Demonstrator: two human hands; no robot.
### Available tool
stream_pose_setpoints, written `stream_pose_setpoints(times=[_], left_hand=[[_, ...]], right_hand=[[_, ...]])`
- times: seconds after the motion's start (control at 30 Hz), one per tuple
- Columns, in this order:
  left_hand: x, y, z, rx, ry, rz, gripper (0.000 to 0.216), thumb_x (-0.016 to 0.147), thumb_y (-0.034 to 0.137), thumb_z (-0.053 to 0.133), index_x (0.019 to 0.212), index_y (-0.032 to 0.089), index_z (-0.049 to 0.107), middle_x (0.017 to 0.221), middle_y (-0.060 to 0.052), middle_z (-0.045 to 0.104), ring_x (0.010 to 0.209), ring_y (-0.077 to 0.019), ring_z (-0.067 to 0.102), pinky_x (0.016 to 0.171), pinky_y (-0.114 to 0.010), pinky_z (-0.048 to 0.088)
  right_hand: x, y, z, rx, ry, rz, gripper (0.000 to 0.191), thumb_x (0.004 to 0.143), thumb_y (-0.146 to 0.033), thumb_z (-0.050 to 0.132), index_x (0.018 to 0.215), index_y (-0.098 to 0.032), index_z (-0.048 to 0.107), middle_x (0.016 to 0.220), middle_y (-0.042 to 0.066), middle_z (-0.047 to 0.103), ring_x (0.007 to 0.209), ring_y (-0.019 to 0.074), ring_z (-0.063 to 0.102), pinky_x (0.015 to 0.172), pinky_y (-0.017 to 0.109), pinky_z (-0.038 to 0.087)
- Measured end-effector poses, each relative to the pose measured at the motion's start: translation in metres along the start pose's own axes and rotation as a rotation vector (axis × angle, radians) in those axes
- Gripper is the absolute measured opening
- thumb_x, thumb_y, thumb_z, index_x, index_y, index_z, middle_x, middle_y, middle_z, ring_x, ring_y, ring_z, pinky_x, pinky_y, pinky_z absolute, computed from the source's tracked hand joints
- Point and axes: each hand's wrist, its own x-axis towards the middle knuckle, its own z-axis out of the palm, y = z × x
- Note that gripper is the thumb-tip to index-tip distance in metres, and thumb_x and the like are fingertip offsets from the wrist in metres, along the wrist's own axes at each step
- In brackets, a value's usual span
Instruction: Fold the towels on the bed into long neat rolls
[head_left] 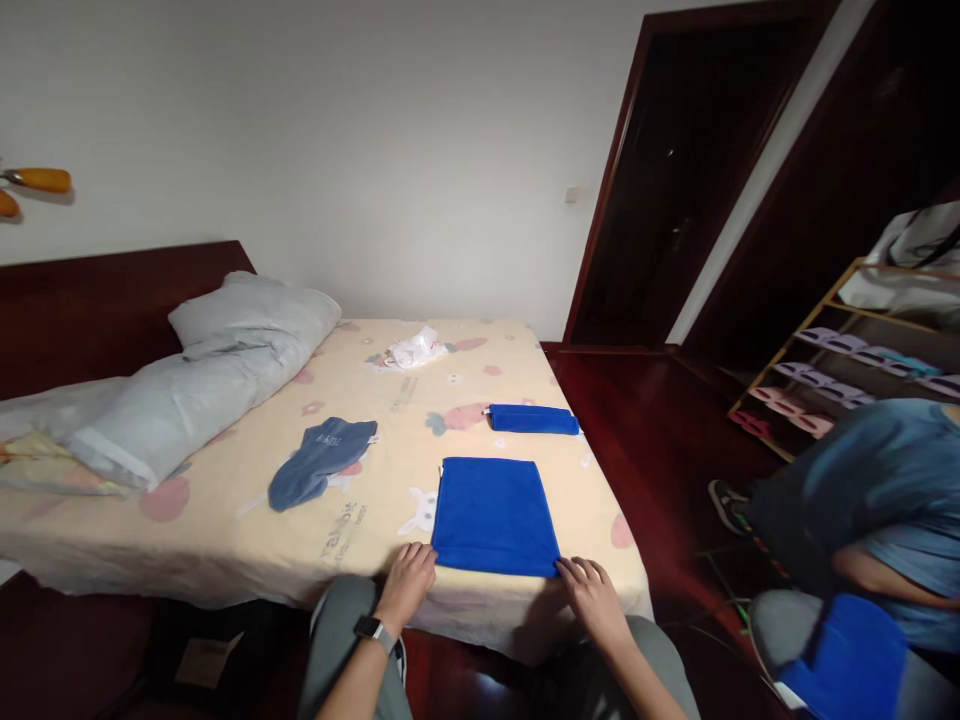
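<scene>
A blue cloth towel [495, 515] lies spread flat, roughly square, at the near edge of the bed [405, 470]. At its near left corner, my left hand [411, 578] has its fingers closed on the edge; a watch is on that wrist. My right hand [592, 592] pinches the near right corner between thumb and fingers. Just beyond the square lies another blue towel [534, 419], folded into a narrow strip. To the left is a grey-blue sock-shaped cloth [322, 460] with small lettering.
A crumpled white plastic bag [416, 348] lies farther back on the bed. Grey bedding [225, 370] is bunched against the headboard. At the right, a seated person [862, 520] has a blue cloth [855, 660] by their lap. Behind them stands a shoe rack [832, 350].
</scene>
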Motion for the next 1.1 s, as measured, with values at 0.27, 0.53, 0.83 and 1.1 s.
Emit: stream_pose_setpoints(times=[0.27,0.53,0.83,1.1], left_hand=[[-0.02,0.005,-0.001,-0.094,-0.08,0.03,0.032,0.094,0.009,0.047,0.118,0.022,0.065,0.117,-0.005,0.069,0.112,-0.0211,0.061,0.103,-0.036,0.046],[-0.018,0.002,0.008,-0.237,-0.017,-0.106,0.042,0.089,0.008,0.05,0.125,0.026,0.064,0.121,-0.004,0.069,0.116,-0.0213,0.06,0.106,-0.037,0.045],[-0.002,-0.002,0.029,-0.501,0.215,-0.266,0.031,0.098,0.029,0.044,0.118,0.021,0.066,0.114,-0.009,0.073,0.111,-0.0235,0.065,0.101,-0.041,0.051],[0.007,-0.005,0.047,-0.458,0.255,-0.338,0.035,0.096,0.034,0.049,0.125,0.021,0.062,0.11,-0.009,0.074,0.107,-0.0247,0.068,0.098,-0.042,0.052]], right_hand=[[-0.013,-0.013,-0.011,0.045,-0.113,0.019,0.04,0.085,-0.005,0.053,0.116,-0.021,0.071,0.116,0.007,0.074,0.106,0.0254,0.066,0.096,0.039,0.045],[-0.005,-0.012,-0.019,0.214,-0.245,0.109,0.043,0.085,-0.01,0.05,0.121,-0.023,0.069,0.122,0.01,0.072,0.111,0.028,0.065,0.099,0.042,0.046],[0.008,-0.001,-0.013,0.508,-0.348,0.382,0.051,0.095,-0.034,0.034,0.135,-0.017,0.06,0.119,0.013,0.071,0.111,0.028,0.067,0.096,0.041,0.051],[0.025,-0.008,-0.004,0.525,-0.342,0.593,0.053,0.098,-0.045,0.026,0.136,-0.02,0.055,0.106,0.012,0.074,0.098,0.027,0.07,0.086,0.038,0.052]])
